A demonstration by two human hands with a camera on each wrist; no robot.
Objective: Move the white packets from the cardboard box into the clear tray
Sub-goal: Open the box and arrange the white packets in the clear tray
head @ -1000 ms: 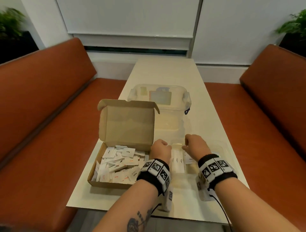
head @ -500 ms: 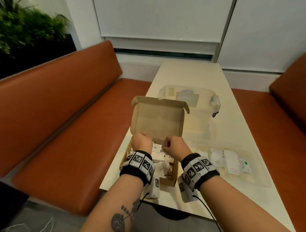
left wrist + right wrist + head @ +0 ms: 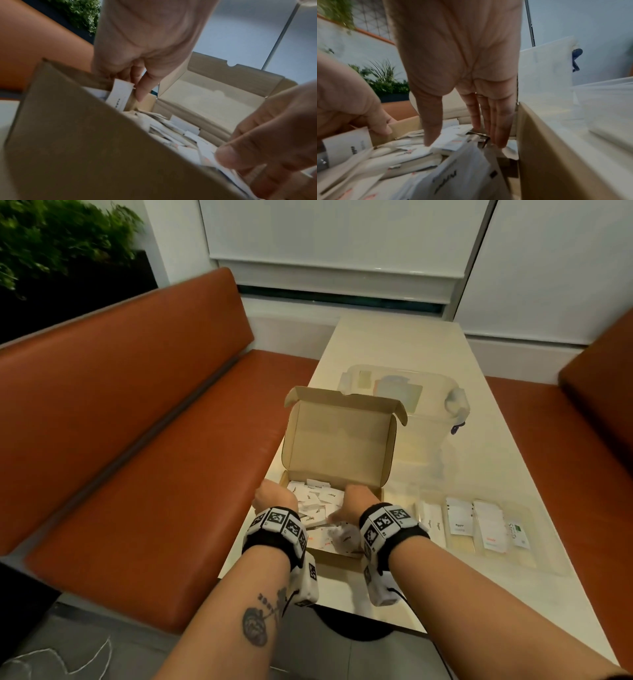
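The open cardboard box (image 3: 337, 440) sits at the table's near left edge with its lid standing up, and loose white packets (image 3: 317, 498) fill it. Both hands are inside the box. My left hand (image 3: 132, 89) pinches one upright white packet (image 3: 120, 93) between thumb and fingers at the box's left wall. My right hand (image 3: 464, 142) points down with straight fingers (image 3: 496, 128), its tips touching the packets (image 3: 450, 142). The clear tray (image 3: 534, 546), to the right of the box, holds several white packets (image 3: 489, 529) laid in a row.
A clear lidded storage bin (image 3: 428, 405) stands behind the box. Orange bench seats (image 3: 144, 474) run along both sides of the narrow white table (image 3: 404, 344). Plants (image 3: 61, 241) stand behind the left bench.
Both hands left the clear tray and moved left into the cardboard box. The head view swung left with them. The left hand now pinches a packet.
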